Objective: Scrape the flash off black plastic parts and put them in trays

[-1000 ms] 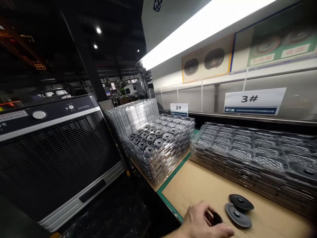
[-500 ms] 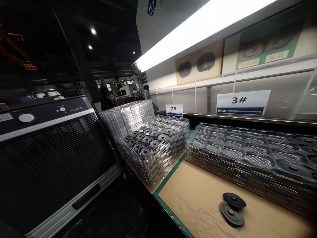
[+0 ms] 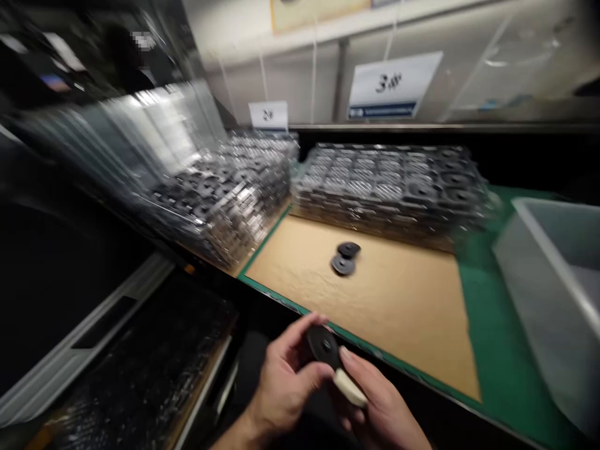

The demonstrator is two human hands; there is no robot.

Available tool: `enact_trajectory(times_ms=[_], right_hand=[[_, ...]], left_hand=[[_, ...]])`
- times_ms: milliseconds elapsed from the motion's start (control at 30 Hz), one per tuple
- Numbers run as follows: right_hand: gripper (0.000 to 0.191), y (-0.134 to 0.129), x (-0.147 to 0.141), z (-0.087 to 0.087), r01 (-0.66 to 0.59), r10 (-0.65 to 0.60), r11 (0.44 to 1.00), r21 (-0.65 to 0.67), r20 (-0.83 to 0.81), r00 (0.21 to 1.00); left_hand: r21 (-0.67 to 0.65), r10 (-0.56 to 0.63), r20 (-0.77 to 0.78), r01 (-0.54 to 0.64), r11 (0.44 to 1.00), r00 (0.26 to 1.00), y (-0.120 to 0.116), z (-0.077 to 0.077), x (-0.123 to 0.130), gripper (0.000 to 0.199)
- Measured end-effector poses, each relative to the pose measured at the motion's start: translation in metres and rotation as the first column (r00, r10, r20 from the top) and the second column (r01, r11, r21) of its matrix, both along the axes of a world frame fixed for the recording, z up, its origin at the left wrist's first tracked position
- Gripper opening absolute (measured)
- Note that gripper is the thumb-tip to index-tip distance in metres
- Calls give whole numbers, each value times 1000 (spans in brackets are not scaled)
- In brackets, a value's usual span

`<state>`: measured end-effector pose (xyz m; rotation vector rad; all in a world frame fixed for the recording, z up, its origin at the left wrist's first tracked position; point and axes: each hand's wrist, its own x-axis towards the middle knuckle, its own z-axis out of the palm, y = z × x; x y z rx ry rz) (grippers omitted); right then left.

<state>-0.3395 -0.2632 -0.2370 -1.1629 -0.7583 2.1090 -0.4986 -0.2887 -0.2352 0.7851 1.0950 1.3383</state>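
My left hand (image 3: pixel 284 378) grips a round black disc (image 3: pixel 321 344) with a small raised hub at its centre, thumb on the near edge and fingers around the far side. My right hand (image 3: pixel 387 397) is closed on a pale cream piece (image 3: pixel 350 389) just beside the disc; its exact kind is unclear. The right thumb is by the disc's rim. Both hands are just in front of the bench edge. Beyond them on brown cardboard (image 3: pixel 403 306) lie a grey-black disc (image 3: pixel 343 265) and a darker disc (image 3: pixel 349 249), overlapping.
Stacked clear trays of black discs (image 3: pixel 225 212) stand at left. Behind the cardboard is another tray stack (image 3: pixel 375 194), under a "3#" sign (image 3: pixel 394 85). A translucent bin (image 3: pixel 539 281) sits on the green mat (image 3: pixel 497 350) at right. A dark tray stack (image 3: pixel 150 369) is lower left.
The view has swung right and down, bringing the bin into sight. Both hands have come into view with the black disc and the cream piece. The two discs still lie on the cardboard.
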Motion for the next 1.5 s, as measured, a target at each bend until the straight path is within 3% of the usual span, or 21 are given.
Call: enact_trajectory(times_ms=[67,133,267,400,500,600,867,1000,1200,1300,1500], right_hand=[[53,0,2,-4,-18,17,1000,-10,-110,994],[53,3,5,-7,51,-49,999,12,-109,993],[66,8,18,-5,190,-220,946,261,92,971],[46,8,26,9,91,-244,857,506,245,938],[29,8,26,20,6,-218,803,596,284,934],[24,8,25,27,-23,-239,744,667,298,924],[21,13,24,35,-126,-274,648,751,384,882],[18,14,22,40,-201,-223,604,771,406,886],[23,14,25,42,-284,-200,463,840,411,890],[21,12,26,43,-314,-152,452,835,419,895],[22,10,24,43,-289,-208,437,852,408,889]], left_hand=[[-30,40,110,-37,999,993,-2,3,-2,66],[-94,74,216,-55,994,974,-4,3,-5,62],[-126,59,321,-19,992,945,-12,4,-8,58],[-98,34,306,-4,995,951,-15,5,-11,57],[-89,24,255,-1,996,967,-13,6,-12,57],[-74,24,197,-9,997,980,-12,9,-13,56],[-77,52,114,-43,996,992,-13,12,-9,53],[-70,39,90,-32,997,995,-15,14,-11,54],[-52,4,52,-1,999,999,-18,15,-14,55],[-57,2,53,1,998,999,-18,15,-12,55],[-47,15,69,-12,999,997,-18,15,-11,54]])
